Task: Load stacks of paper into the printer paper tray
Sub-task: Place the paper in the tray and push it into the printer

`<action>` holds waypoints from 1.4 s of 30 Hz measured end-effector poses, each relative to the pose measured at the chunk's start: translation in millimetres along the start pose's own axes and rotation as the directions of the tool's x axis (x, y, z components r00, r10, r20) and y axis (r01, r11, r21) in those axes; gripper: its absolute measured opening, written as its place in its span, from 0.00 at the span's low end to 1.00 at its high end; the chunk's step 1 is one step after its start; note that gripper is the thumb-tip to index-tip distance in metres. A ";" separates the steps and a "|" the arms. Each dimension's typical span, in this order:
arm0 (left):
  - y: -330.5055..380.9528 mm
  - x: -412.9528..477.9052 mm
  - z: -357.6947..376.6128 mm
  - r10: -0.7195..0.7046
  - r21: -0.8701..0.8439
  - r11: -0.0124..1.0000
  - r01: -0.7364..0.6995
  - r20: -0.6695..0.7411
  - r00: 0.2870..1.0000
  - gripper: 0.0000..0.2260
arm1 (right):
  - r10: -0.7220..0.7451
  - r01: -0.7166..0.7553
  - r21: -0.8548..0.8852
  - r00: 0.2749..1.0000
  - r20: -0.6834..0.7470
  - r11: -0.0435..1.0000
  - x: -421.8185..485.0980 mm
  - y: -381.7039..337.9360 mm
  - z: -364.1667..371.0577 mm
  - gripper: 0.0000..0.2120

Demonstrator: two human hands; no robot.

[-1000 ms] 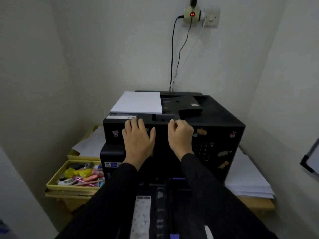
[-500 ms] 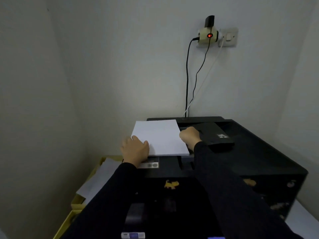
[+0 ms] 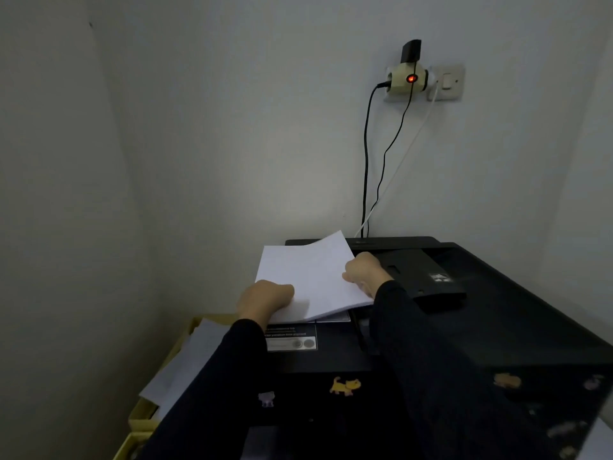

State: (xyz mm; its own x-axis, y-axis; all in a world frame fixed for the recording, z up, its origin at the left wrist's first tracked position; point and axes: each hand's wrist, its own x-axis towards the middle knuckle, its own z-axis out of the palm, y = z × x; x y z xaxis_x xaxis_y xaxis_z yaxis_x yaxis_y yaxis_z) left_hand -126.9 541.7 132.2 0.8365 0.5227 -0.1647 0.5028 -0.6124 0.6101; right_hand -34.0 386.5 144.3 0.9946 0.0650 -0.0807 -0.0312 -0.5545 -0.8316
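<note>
White paper stack, flexed, gripped at side edges by left hand, right hand, atop black printer.

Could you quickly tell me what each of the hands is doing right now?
Left hand: closed on the paper stack.
Right hand: closed on the same paper stack.

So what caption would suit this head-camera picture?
Both hands, left and right, lift a paper stack off the black printer.

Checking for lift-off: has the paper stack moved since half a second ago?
Yes. The paper stack has tilted up off the printer; its far right corner rises toward the wall, held by both hands.
</note>
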 end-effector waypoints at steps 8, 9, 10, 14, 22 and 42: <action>15.1 3.4 -43.6 0.034 -0.522 0.851 0.058 0.164 0.986 0.19 | 0.056 -0.053 0.279 0.998 -0.001 0.959 -18.9 1.4 -42.2 0.17; 19.4 1.0 -47.7 0.055 -0.562 0.825 0.062 0.189 0.980 0.13 | 0.050 -0.049 0.293 0.999 0.006 0.955 -22.8 0.8 -47.2 0.17; 22.5 2.0 -49.0 0.068 -0.559 0.828 0.051 0.191 0.979 0.10 | 0.040 -0.040 0.308 0.999 0.006 0.951 -25.6 0.1 -50.7 0.17; 38.7 -5.3 -52.3 0.079 -0.457 0.884 -0.096 -0.056 0.995 0.20 | -0.044 0.071 0.325 0.995 -0.092 0.943 -36.1 -7.6 -50.6 0.16; 41.7 -19.1 -51.4 0.107 -0.520 0.764 -0.381 -0.481 0.870 0.16 | -0.273 0.352 0.329 0.925 -0.263 0.876 -54.3 -23.1 -36.1 0.16; 8.5 -47.6 5.9 0.155 -0.448 0.795 -0.410 -0.504 0.850 0.07 | -0.255 0.344 0.339 0.925 -0.281 0.876 -67.1 14.0 -2.1 0.15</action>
State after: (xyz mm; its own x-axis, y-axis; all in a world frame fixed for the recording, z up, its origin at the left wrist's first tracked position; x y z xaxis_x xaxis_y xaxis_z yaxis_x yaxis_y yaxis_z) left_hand -161.1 508.1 140.7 0.6787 0.6484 0.3449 -0.0410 -0.4354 0.8993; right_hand -101.0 372.6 139.2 0.9559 -0.0320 0.2919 0.2816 -0.1823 -0.9421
